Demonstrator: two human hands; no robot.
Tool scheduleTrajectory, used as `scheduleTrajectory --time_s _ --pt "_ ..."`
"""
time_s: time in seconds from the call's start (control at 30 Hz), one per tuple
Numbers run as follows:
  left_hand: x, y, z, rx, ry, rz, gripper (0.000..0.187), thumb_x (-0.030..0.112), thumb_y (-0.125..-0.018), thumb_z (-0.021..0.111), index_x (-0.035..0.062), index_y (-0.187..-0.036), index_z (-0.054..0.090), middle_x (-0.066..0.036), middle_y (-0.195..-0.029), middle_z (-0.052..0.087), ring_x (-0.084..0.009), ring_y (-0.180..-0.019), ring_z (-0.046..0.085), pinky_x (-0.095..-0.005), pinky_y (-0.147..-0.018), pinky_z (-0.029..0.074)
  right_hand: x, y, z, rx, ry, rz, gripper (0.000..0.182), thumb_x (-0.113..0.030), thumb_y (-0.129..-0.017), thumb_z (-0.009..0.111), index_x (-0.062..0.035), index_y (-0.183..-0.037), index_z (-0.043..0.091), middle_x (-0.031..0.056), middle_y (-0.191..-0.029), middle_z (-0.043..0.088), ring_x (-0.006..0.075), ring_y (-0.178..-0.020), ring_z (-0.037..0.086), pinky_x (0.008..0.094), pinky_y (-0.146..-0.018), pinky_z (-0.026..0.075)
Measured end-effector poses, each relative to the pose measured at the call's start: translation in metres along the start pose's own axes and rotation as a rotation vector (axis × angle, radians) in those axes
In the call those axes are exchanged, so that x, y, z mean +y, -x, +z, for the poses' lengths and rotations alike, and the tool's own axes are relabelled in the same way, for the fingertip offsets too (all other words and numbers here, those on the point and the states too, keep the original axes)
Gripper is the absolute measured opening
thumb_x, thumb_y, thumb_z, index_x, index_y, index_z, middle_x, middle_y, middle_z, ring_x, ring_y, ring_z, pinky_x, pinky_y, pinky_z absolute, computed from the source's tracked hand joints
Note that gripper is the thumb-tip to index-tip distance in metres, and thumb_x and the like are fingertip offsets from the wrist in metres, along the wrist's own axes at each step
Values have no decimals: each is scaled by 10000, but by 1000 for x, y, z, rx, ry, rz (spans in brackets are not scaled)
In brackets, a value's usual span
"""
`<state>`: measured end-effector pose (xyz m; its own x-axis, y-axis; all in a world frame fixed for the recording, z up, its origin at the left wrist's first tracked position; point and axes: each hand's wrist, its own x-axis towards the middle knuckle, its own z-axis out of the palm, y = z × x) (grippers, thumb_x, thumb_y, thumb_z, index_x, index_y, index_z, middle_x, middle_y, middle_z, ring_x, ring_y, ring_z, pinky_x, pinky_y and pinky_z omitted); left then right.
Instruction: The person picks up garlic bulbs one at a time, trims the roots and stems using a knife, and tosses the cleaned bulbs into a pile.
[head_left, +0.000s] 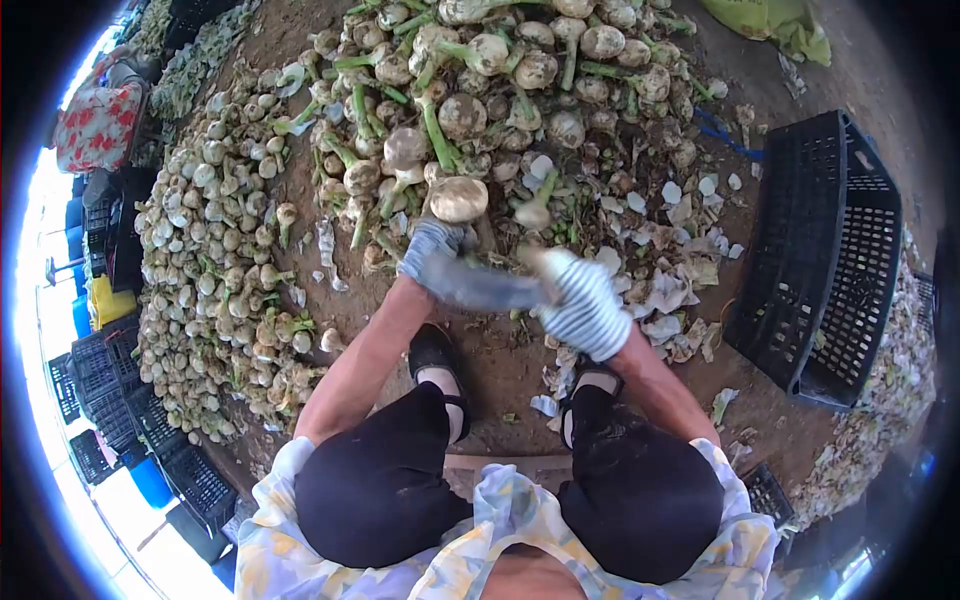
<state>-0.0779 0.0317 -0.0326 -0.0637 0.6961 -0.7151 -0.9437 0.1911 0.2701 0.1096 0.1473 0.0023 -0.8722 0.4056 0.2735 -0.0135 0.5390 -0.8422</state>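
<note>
My left hand (437, 248), in a grey striped glove, is closed around a large pale onion (458, 200) with a soil-brown face turned up. My right hand (585, 310), in a white and blue striped glove, is closed on a knife (490, 287). Its grey blade is smeared by motion and reaches left toward my left wrist; whether it touches the glove cannot be made out. Just beyond my hands lies a heap of dirty onions (463, 117) with thick green stalks. One onion with a green stalk (535, 210) lies close above my right hand.
A wide pile of smaller trimmed onions (215, 240) spreads to the left. Cut pale discs and dry skins (670, 290) litter the soil at right. A black plastic crate (800, 260) stands tilted there. More crates (105, 365) and a red-flowered cloth (97, 128) are far left.
</note>
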Motion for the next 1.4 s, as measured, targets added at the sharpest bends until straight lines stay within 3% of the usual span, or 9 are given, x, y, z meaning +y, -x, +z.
scheduleTrajectory --time_s 0.13,0.27,0.37,0.5,1.07,1.17,1.23,1.27,1.4 --pt "-25 -9 -29 -125 -211 571 284 183 -914 453 30 -1151 489 -118 -1081 552 -193 -924 559 -320 -804 471 -3 -28 -26 -149 477 87 198 -124 -777 545 -67 -968 549 145 -654 546 308 -530 560 399 -469 436" --pt "-23 22 11 361 -1907 427 346 202 -831 606 25 -1108 499 -82 -1034 571 -158 -942 545 -289 -847 455 -5 -28 -21 -273 529 69 168 -164 -786 535 -62 -918 512 143 -641 534 310 -525 555 402 -458 423" --pt "-34 18 13 13 -858 824 346 136 -805 618 12 -1111 513 -80 -1024 595 -157 -904 571 -288 -811 478 -20 -30 -20 -317 554 47 100 -89 -758 512 -24 -832 495 147 -654 549 307 -556 578 401 -458 444" --pt "-42 14 10 -8 -663 762 351 104 -798 606 9 -1124 516 -70 -1008 612 -148 -895 583 -279 -795 487 -25 -26 -17 -274 613 28 161 -115 -712 562 -39 -826 480 134 -655 527 305 -535 562 396 -457 430" --pt "-55 22 1 154 -1763 859 332 120 -839 564 30 -1151 493 -101 -1063 586 -196 -951 578 -306 -826 484 32 5 -2 1 384 -77 116 -140 -749 546 -44 -762 482 127 -594 491 305 -510 521 396 -460 413" --pt "-54 38 15 -60 -678 678 330 116 -843 558 33 -1155 488 -103 -1062 586 -203 -955 578 -310 -831 483 47 7 -6 8 401 -80 137 -132 -759 548 -24 -836 513 132 -616 524 301 -526 532 389 -487 431" --pt "-43 51 15 -150 -154 460 329 114 -846 555 34 -1158 486 -104 -1062 586 -208 -957 579 -313 -835 482 90 17 -23 -37 465 693 160 -120 -802 528 -3 -908 552 178 -690 582 298 -576 568 370 -521 460" --pt "-50 62 35 -56 -728 1004 395 95 -733 659 29 -1102 534 -94 -1008 611 -211 -920 602 -314 -811 489 119 39 -26 109 318 656 167 -117 -814 525 3 -923 567 185 -734 607 283 -598 588 360 -518 468" --pt "-36 29 23 173 -1421 1014 443 25 -635 705 16 -1055 564 -102 -932 629 -221 -913 599 -352 -796 496 32 12 -27 77 -473 599 417 -113 -787 623 70 -1145 511 167 -918 653 149 -723 633 279 -641 535"
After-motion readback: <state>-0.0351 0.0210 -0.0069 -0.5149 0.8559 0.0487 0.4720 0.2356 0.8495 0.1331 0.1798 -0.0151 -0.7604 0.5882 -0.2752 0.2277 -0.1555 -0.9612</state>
